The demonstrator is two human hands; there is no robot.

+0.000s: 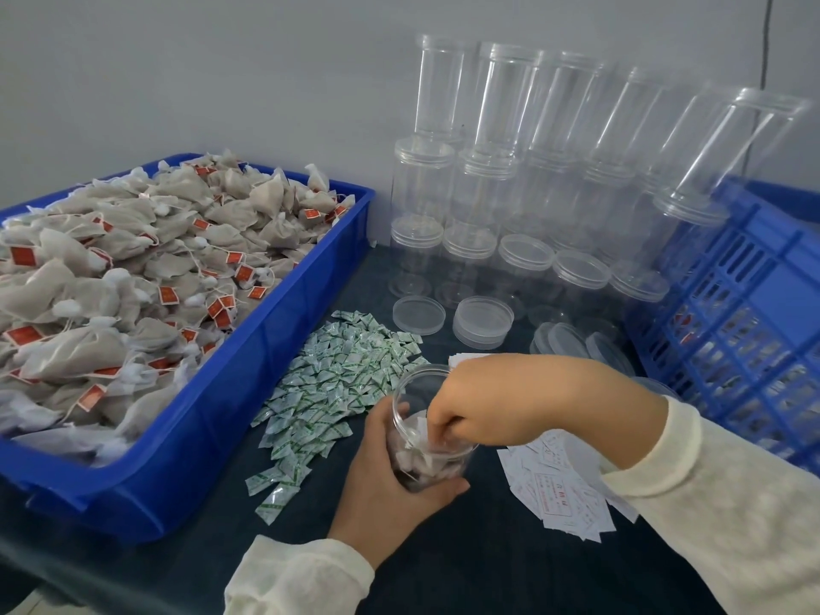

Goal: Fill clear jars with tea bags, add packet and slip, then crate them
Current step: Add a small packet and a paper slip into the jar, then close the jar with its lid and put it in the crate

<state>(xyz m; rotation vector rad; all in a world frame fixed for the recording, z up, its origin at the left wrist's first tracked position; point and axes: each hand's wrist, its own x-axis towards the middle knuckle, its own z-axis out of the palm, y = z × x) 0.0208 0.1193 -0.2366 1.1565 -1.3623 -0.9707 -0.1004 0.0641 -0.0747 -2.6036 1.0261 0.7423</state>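
Head view: a worker's left hand [390, 472] wraps around a clear jar [428, 430] standing on the dark tabletop [443, 570], while the right hand [497, 401] reaches into its mouth, fingers curled down among the tea bags [426, 459] already inside; whether those fingers pinch a bag or only press cannot be told. The jar looks partly filled, so packing is judged to be the step in hand, and it calls for a steady grip from the left hand and bags pushed flat and low so that room stays on top for the packet and slip. Just left of the hands, packets [337, 392] lie scattered, nearly touching the jar; beyond them a blue tray [248, 392] holds loose bags. Slips [559, 486] lie fanned just under the right forearm, where a sleeve could drag them. Ahead of the hands stand lids [483, 319] and stacked empty jars [510, 179] against the wall, light and likely to topple if knocked. The crate [732, 312] stands right of the right arm. Open tabletop lies mainly nearer the worker.
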